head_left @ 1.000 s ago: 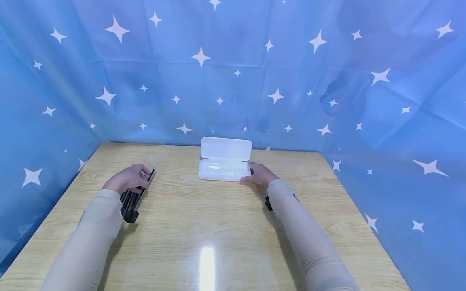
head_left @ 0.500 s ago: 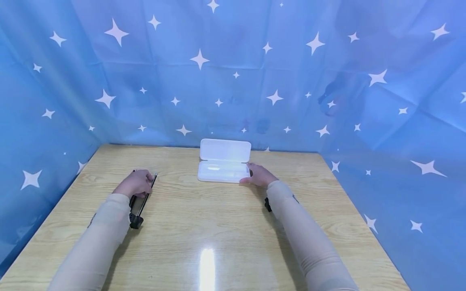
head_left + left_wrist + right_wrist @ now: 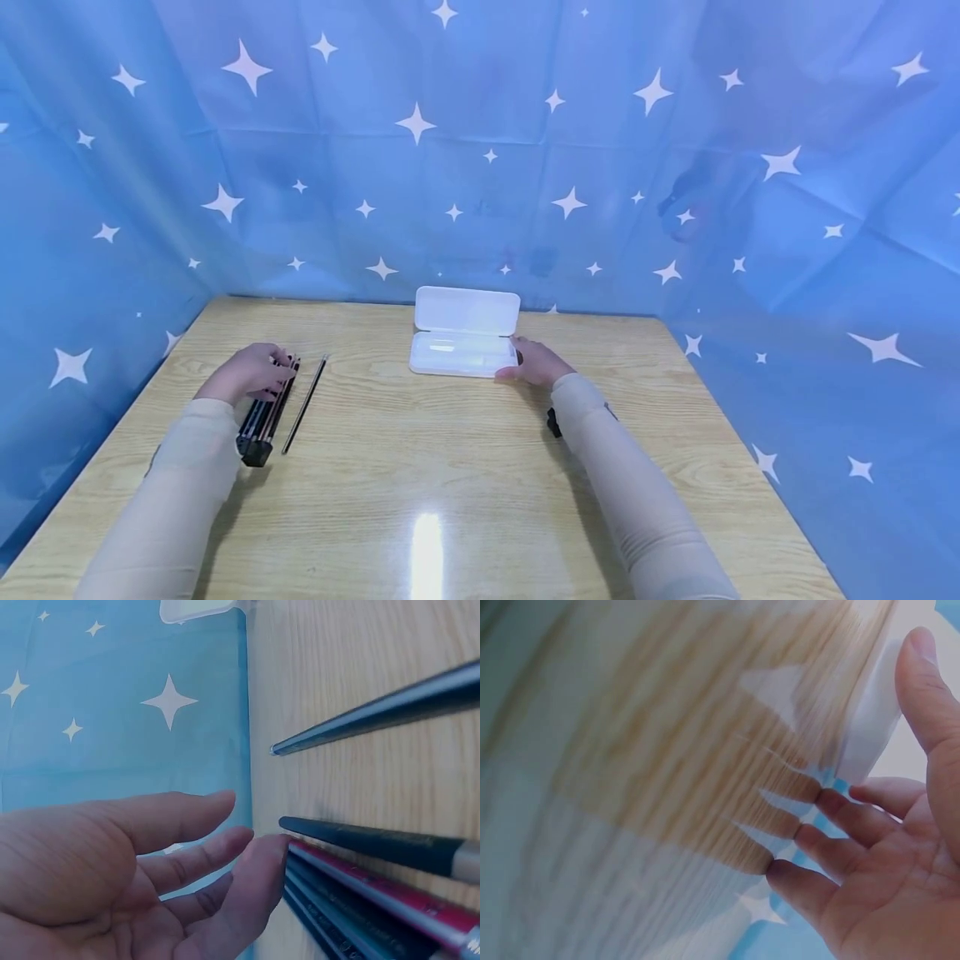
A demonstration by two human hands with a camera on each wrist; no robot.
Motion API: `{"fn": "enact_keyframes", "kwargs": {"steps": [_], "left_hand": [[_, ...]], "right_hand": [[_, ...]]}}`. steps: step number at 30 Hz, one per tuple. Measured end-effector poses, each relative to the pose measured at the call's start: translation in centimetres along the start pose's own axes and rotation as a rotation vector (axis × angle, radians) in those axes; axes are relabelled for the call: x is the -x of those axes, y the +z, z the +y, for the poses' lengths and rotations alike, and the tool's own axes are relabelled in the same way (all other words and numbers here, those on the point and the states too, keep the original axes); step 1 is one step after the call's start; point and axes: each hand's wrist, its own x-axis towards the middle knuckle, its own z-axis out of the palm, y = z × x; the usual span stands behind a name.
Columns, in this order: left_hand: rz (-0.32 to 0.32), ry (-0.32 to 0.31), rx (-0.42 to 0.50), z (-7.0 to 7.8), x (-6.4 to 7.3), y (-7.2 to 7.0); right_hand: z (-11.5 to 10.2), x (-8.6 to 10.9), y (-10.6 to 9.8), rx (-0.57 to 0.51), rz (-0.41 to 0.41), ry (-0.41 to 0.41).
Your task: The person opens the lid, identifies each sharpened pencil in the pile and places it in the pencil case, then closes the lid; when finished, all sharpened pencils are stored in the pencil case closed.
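In the head view my left hand (image 3: 246,372) hovers over a row of dark pencils (image 3: 258,421) at the table's left. Its thumb and fingers are apart in the left wrist view; a fingertip is close beside the ends of the red pencil (image 3: 367,885) and a dark green pencil (image 3: 375,838). To the right of the row, a single dark pencil (image 3: 305,406) lies by itself. My right hand (image 3: 536,361) rests at the right end of a white pencil case (image 3: 467,311), whose lid is up. Its fingers look fairly straight in the right wrist view.
A wooden table (image 3: 405,450) with a glossy surface carries everything. A blue curtain (image 3: 480,167) with white stars stands behind the table and along both sides. A small black device (image 3: 257,452) sits under the left wrist.
The left hand first shifted right with the single pencil beside it, then moved left, away from it, to the row. The right hand and pencil case have stayed put.
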Motion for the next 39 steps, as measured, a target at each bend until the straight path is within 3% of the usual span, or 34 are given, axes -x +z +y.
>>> {"fn": "enact_keyframes", "kwargs": {"steps": [3,11,22,30,39], "left_hand": [[-0.013,-0.005,0.034,-0.2,-0.1,0.3],[-0.030,-0.024,0.012,-0.5,-0.3,0.6],[0.032,0.036,-0.120,0.0,-0.4,1.9],[0.120,0.057,-0.251,0.3,-0.7,3.1],[0.096,0.041,-0.313,0.4,-1.3,3.4]], "right_hand": [[0.1,-0.1,0.0,0.001,-0.001,0.004],[-0.2,0.0,0.0,0.011,-0.007,0.015],[-0.1,0.0,-0.1,0.002,-0.003,0.006],[0.1,-0.2,0.0,-0.006,0.003,-0.002],[0.1,0.1,0.1,-0.006,-0.002,0.007]]}}
